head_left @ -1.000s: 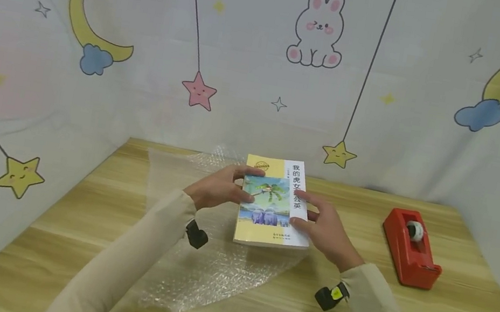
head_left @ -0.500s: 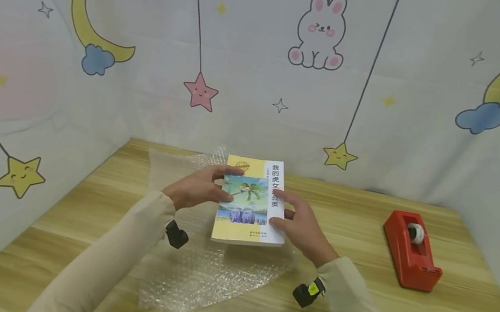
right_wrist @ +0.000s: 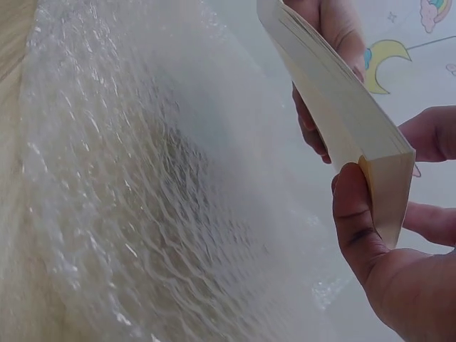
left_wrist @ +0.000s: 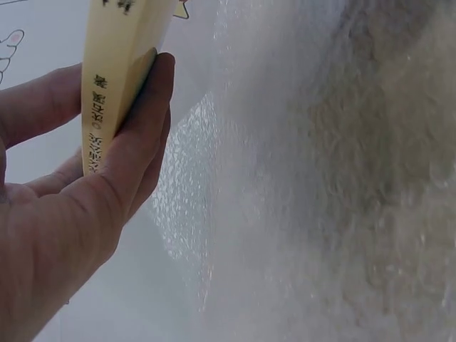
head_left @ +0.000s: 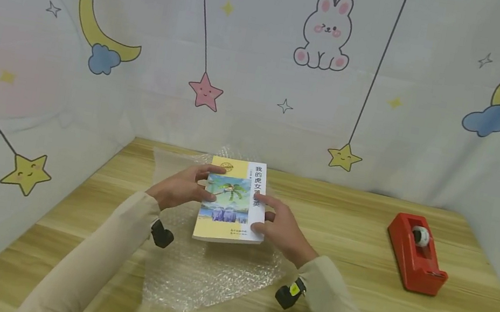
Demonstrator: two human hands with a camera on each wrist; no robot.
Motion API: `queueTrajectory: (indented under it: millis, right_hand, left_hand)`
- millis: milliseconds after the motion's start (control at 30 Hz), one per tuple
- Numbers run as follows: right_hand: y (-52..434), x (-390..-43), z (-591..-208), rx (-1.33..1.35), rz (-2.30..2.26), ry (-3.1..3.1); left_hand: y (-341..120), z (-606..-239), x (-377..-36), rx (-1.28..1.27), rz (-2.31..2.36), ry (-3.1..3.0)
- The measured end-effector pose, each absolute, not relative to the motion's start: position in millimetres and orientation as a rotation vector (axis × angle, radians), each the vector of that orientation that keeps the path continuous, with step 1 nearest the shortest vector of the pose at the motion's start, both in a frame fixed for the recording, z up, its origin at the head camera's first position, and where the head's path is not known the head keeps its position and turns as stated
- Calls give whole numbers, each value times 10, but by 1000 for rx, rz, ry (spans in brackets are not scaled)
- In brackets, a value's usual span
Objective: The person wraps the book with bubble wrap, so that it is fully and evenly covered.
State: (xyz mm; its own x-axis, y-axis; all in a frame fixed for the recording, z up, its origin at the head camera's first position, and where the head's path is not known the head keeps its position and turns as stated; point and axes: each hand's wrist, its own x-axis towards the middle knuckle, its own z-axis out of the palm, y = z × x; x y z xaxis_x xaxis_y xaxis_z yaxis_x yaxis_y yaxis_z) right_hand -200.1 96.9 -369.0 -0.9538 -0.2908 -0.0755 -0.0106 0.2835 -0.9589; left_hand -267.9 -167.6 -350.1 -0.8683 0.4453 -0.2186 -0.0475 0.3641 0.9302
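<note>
A paperback book [head_left: 227,190] with a yellow and white cover and an island picture is held above a sheet of bubble wrap [head_left: 205,285]. My left hand [head_left: 180,186] grips its left edge, fingers on both faces. Opposite, the right edge is pinched by my right hand [head_left: 284,231]. The left wrist view shows the printed spine [left_wrist: 100,100] between the fingers of the left hand [left_wrist: 78,214]. From the right wrist, the page edges of the book [right_wrist: 335,100] show, with the right hand [right_wrist: 399,263] on the near end and the left hand [right_wrist: 338,32] beyond.
A red tape dispenser [head_left: 418,253] with a roll of tape stands at the right on the wood-grain table [head_left: 344,209]. White cloth with cartoon drawings [head_left: 256,53] hangs behind the table and along both sides.
Both hands have carried the book to the left and slightly nearer, over the middle of the bubble wrap. The grip looks the same. Bubble wrap and tape dispenser have stayed in place.
</note>
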Motion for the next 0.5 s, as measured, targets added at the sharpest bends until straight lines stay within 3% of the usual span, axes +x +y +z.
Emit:
queueTrajectory:
  millis: [500]
  right_hand:
    - [790, -1960, -3828, -271, -1753, 2332]
  left_hand:
    - [-1881, -3642, -2711, 306, 1560, 2186]
